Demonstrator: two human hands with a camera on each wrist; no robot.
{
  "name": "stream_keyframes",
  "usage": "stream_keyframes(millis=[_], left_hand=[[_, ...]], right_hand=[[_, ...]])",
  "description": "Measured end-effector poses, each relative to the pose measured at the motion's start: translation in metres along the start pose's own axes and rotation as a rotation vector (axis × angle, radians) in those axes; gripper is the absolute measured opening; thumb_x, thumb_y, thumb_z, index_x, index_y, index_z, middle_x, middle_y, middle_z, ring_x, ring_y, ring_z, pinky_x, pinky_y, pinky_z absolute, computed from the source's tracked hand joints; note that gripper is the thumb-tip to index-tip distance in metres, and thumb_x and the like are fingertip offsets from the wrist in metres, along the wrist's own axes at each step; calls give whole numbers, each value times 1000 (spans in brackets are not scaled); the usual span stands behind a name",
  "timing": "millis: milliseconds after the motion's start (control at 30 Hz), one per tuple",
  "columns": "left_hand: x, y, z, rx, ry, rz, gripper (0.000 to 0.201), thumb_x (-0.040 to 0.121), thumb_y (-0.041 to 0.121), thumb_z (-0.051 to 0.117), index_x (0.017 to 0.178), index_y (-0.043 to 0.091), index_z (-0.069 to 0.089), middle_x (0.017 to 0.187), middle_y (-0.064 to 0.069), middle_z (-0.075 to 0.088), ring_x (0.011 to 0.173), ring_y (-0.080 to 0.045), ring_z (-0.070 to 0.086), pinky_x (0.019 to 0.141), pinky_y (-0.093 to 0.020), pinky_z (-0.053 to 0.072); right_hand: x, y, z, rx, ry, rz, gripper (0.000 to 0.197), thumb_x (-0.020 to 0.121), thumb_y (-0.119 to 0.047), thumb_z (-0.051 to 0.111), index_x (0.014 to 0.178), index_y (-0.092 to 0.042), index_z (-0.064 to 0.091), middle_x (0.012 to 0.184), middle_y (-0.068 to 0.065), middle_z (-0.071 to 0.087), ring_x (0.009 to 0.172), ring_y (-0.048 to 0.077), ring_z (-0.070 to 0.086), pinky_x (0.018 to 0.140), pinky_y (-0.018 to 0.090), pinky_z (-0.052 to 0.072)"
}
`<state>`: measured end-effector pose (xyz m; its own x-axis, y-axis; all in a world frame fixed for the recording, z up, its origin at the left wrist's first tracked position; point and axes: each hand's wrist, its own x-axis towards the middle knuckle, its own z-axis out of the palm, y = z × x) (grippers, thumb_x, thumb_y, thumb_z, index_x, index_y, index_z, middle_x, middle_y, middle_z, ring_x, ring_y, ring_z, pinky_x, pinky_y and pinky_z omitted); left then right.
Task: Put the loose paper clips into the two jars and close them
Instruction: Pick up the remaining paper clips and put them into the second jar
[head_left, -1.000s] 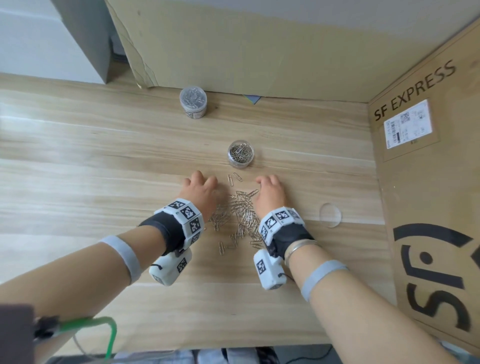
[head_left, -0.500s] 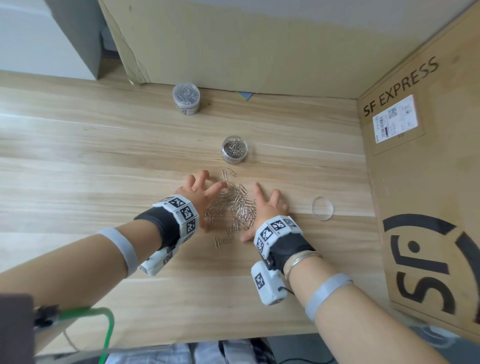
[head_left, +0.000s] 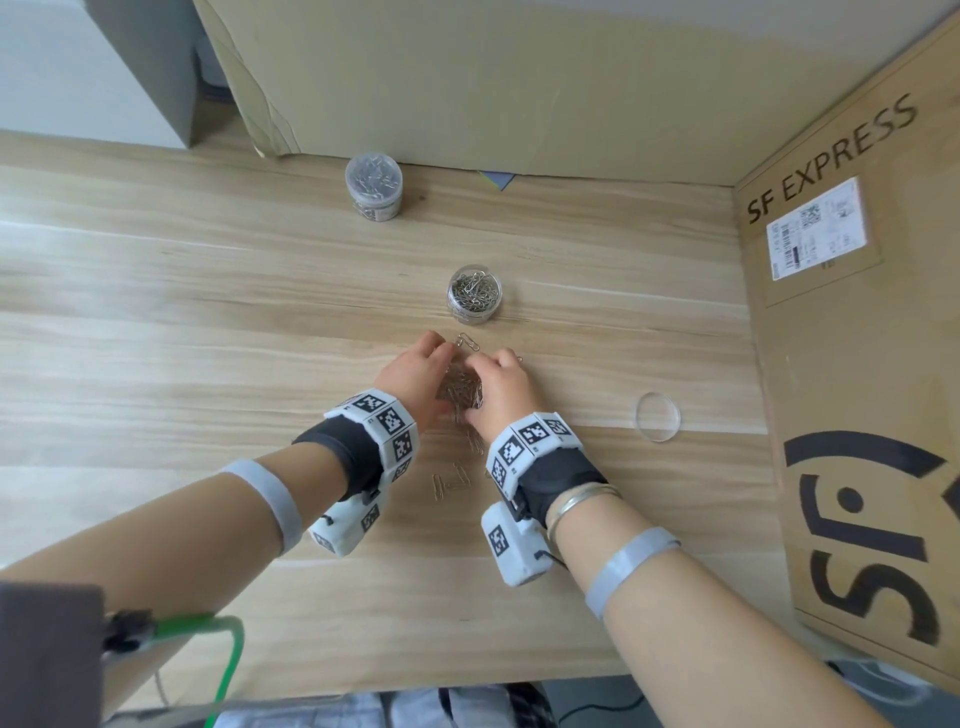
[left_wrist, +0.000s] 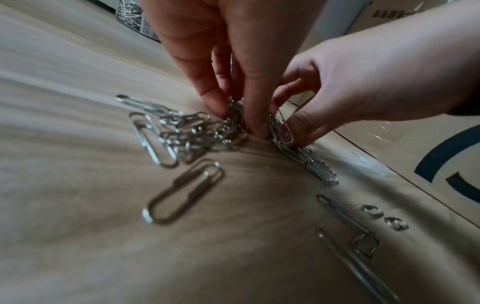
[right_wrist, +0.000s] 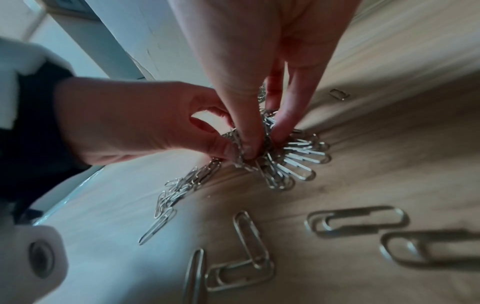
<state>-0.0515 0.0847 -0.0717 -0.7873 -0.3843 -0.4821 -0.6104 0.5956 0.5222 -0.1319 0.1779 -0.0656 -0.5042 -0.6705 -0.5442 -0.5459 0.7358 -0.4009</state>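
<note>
Hands are closing from both sides on a heap of paper clips (head_left: 460, 392) on the worktop (head_left: 208, 322), the left hand (head_left: 415, 376) and right hand (head_left: 501, 387) each pinching into the bundle with curled fingers. An open jar (head_left: 475, 293), already part-filled, is standing at twelve o'clock just beyond the fingertips, about equally near both hands; its clear lid (head_left: 658, 423) is lying at three o'clock, nearer the right. A second jar (head_left: 374, 184), apparently lidded, is sitting farther off at eleven o'clock. Wrist views are showing stray clips (right_wrist: 355, 220) lying flat behind the pinch, barely visible from the head camera.
</note>
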Motion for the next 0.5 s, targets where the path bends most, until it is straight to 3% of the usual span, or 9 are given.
stream_keyframes(millis=[200,500], left_hand=[[8,4,0,13,25,-15,31,85,7,54,117,9,56,118,-12,53,103,-31,57,84,-34,44],[21,9,-5,70,-41,-72,27,83,7,57,110,5,58,109,-14,60,100,-30,58,79,-31,45]], right_hand=[[8,1,-5,-22,36,-48,29,77,-6,64,105,-13,65,109,10,59,98,29,60,84,35,50],[14,-2,-15,-24,32,-13,25,79,-4,58,100,-14,66,104,10,66,95,28,62,76,32,50]])
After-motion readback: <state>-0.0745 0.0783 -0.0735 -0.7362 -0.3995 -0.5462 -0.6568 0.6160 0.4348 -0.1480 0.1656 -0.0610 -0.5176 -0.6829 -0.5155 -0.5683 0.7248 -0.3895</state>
